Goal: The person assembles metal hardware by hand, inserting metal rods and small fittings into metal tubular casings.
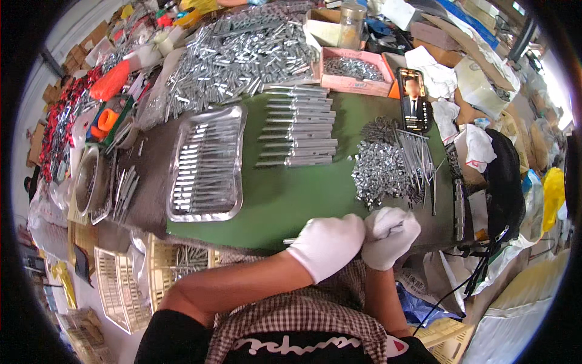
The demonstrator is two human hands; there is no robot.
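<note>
I see my gloved left hand (327, 244) and right hand (390, 235) closed together on a thin metal rod (290, 241) at the desk (285, 200) edge, where any slip could drop it into my lap.

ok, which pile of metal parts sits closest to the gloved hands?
The loose heap of small silver pieces on the green mat, just above the right hand. The stacked rods and the tray lie farther off.
</note>
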